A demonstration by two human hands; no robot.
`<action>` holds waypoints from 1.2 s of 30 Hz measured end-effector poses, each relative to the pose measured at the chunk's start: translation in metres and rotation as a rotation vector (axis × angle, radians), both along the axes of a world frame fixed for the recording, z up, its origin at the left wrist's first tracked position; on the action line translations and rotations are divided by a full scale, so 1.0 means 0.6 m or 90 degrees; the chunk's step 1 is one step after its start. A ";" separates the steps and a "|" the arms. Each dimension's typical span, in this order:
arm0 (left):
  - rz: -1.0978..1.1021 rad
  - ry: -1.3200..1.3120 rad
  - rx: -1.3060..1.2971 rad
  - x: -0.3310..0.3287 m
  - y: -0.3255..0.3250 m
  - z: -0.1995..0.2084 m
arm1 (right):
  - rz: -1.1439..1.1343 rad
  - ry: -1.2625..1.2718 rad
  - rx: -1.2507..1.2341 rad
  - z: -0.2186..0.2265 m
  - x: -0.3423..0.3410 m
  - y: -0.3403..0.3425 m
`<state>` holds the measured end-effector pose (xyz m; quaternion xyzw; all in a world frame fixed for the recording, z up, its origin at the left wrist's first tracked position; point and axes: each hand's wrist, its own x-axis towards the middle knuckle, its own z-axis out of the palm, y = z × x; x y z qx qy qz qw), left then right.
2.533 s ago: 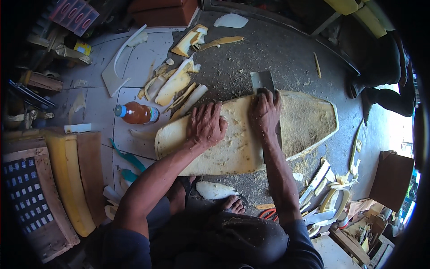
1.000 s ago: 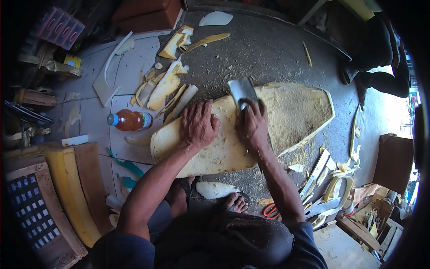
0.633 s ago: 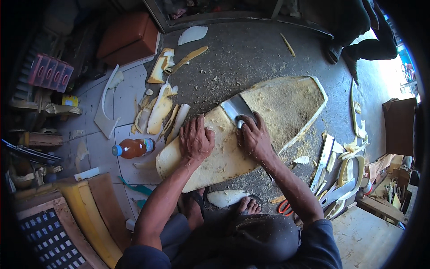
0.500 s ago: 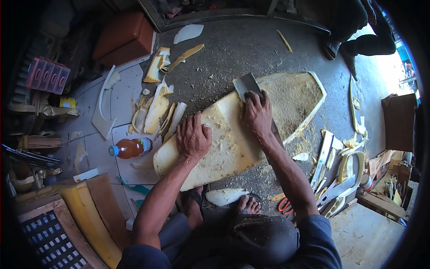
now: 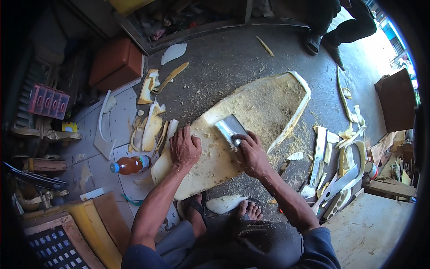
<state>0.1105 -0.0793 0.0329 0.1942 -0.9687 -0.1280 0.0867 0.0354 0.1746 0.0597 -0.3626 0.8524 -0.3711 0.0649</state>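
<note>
A long block of cream-coloured foam, shaped like a vehicle seat, lies on the floor before my feet, its far half rough and covered in crumbs. My left hand rests palm down near its left edge, fingers stretched out and holding nothing. Toward the middle of the block, my right hand grips a flat, shiny metal plate that is tilted against the foam. The hand hides the plate's lower part, so its exact kind cannot be told.
Foam offcuts and a bottle of reddish-brown liquid lie at left, near a brown stool. Strips and a grey blade lie at right beside a pale board. Another person's legs show at the far right.
My right hand has drawn the metal plate back toward me and left, off the far edge of the foam and onto its middle. My left hand stays on the foam. The whole view has shifted slightly.
</note>
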 end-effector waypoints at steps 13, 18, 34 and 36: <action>-0.648 -0.085 0.096 -0.008 0.227 -0.016 | -0.576 -0.764 -0.588 0.078 0.431 0.384; -1.051 -0.042 0.316 0.126 0.293 0.024 | -0.778 -0.477 -0.399 0.086 0.394 0.331; -0.093 -0.008 -0.076 -0.125 0.191 -0.004 | -0.272 0.037 0.233 -0.001 0.105 0.107; -0.123 -0.017 -0.031 -0.126 0.175 0.007 | -0.260 0.089 0.246 -0.004 0.122 0.124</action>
